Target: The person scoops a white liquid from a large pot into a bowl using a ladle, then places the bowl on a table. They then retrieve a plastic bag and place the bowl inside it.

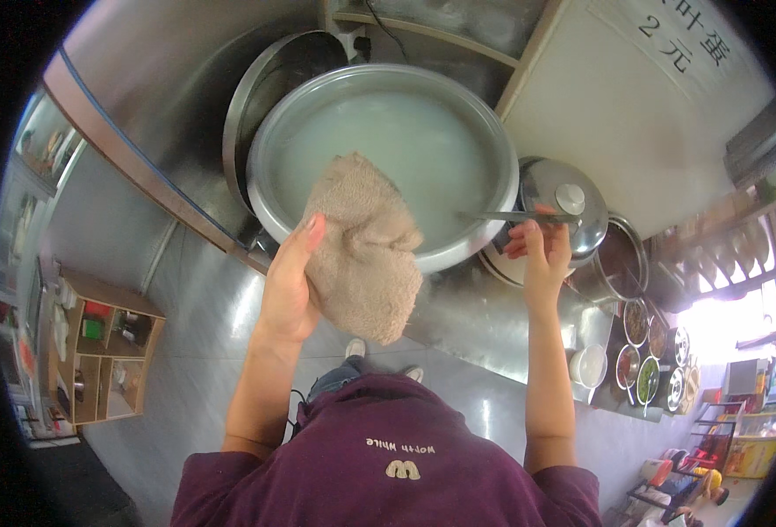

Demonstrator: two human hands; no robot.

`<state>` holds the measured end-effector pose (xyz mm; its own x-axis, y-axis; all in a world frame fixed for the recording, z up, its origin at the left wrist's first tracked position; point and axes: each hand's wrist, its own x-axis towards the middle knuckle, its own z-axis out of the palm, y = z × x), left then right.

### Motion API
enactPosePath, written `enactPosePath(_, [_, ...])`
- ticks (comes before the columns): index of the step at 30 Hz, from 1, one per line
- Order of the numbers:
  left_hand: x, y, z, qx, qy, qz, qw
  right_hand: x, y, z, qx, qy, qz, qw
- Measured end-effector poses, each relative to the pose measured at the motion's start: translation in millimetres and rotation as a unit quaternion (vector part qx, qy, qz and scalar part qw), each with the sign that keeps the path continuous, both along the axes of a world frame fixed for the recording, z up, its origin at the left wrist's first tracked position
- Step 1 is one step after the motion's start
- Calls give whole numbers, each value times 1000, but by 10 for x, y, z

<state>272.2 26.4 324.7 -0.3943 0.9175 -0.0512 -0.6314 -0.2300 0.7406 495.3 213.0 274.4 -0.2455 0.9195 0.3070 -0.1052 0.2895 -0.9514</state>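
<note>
A large round metal pot (388, 125) holds cloudy, whitish liquid in front of me. My left hand (296, 283) grips a beige terry cloth (368, 257), which hangs over the pot's near rim. At the pot's right side, my right hand (541, 247) holds the handle of a metal utensil (520, 215). Its far end reaches over the rim into the liquid, so its head is hidden. A round metal lid (243, 118) leans upright behind the pot's left side.
Right of the pot are a domed lid with a knob (569, 197), a deep metal pot (638, 244), a white tub (588, 367) and several small bowls of ingredients (649, 381). A wooden shelf unit (111, 356) stands at the left. People sit at the far lower right.
</note>
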Motion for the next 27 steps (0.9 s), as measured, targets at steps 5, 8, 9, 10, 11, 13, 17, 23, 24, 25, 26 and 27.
enactPosePath(5, [209,68,-18,-9,25,-25,999,195,-116,-86,-44,9,-20,999])
enactPosePath(8, [394,62,-52,-44,112,-33,992,455,-245,-99,-62,-8,-44,997])
enactPosePath(9, [479,45,-92,-53,149,-61,986,572,-287,-159,-76,-23,-4,997])
enactPosePath(10, [573,23,-138,-61,186,-91,976,715,-352,-245,-90,-37,36,995])
enactPosePath(11, [669,16,-183,-68,223,-120,965,853,-430,-347,-105,-50,76,990])
enactPosePath(13, [1035,69,-253,-103,194,-187,958,1029,-625,-682,-144,-4,224,964])
enactPosePath(17, [1717,372,-899,-151,300,-224,915,1415,-1148,-1365,-436,185,189,861])
enactPosePath(23, [2273,591,-2002,-149,517,-191,821,2027,-1106,-1785,-398,62,-45,914])
enactPosePath(24, [2378,624,-2198,-123,523,-170,826,2129,-1023,-1814,-353,5,-69,933])
enactPosePath(25, [2461,701,-2344,-114,532,-152,825,2172,-962,-1837,-306,-56,-89,946])
enactPosePath(26, [2520,802,-2472,-103,543,-133,823,2172,-940,-1884,-216,-183,-170,944])
enactPosePath(27, [2537,894,-2501,-89,554,-115,819,2159,-889,-1927,-118,-304,-247,913])
